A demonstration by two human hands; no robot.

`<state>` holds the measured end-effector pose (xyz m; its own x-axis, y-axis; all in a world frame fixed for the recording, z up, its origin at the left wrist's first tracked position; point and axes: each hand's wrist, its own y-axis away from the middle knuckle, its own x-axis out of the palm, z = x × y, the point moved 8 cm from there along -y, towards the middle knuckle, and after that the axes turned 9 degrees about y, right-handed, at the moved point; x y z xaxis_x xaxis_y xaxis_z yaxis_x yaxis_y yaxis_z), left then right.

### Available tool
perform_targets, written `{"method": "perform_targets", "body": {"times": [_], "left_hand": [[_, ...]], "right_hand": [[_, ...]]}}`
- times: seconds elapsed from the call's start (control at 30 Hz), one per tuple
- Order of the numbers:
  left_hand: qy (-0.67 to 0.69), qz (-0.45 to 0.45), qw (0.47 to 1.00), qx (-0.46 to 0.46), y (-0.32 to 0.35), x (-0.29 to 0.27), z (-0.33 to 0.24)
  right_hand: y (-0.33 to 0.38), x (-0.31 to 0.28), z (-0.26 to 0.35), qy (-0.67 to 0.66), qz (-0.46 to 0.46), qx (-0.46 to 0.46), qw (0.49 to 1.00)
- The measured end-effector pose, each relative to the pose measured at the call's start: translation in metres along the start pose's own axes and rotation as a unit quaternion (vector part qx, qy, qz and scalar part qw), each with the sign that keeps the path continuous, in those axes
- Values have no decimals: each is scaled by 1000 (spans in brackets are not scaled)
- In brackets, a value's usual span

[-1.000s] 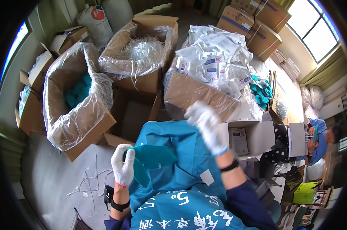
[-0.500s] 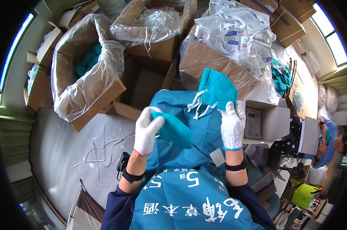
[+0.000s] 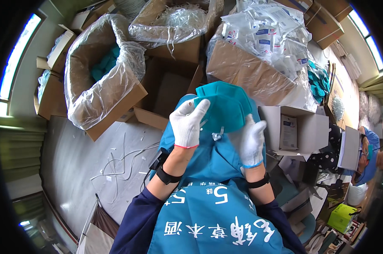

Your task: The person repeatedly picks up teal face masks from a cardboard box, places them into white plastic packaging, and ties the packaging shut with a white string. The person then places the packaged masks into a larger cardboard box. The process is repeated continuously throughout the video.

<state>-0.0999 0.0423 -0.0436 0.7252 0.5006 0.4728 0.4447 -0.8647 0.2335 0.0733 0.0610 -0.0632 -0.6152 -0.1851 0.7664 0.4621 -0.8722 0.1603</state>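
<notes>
Two teal folded face masks (image 3: 225, 111) overlap in front of me, one lying over the other, with white strap ends (image 3: 217, 136) hanging below. My left hand (image 3: 188, 122), in a white knit glove with a red cuff edge, pinches them at their left side, thumb on the near face. Beside their lower right edge is my right hand (image 3: 248, 142), in a white glove with a blue cuff edge. Its thumb stands away from the fingers, and motion blurs part of it; whether it touches the masks I cannot tell.
Ahead left stands a plastic-lined carton (image 3: 79, 106) with teal masks inside. An open brown box (image 3: 168, 80) sits beside it. Another lined carton (image 3: 250, 67) is heaped with white packets (image 3: 267, 34). At right are a white box (image 3: 312, 131) and another person (image 3: 371, 144).
My left hand has moved up and right with its mask, which now overlaps the other one. My right hand has shifted slightly down, away from the corner it held. The view has shifted slightly.
</notes>
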Motion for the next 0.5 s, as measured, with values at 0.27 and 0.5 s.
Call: {"method": "perform_targets", "body": {"times": [0.27,0.5], "left_hand": [[19,-49,998,17,-7,-1,15],[6,59,997,-44,8,6,44]], "right_hand": [[-8,-2,-6,113,-84,18,990],[-4,6,3,208,-41,59,976]]}}
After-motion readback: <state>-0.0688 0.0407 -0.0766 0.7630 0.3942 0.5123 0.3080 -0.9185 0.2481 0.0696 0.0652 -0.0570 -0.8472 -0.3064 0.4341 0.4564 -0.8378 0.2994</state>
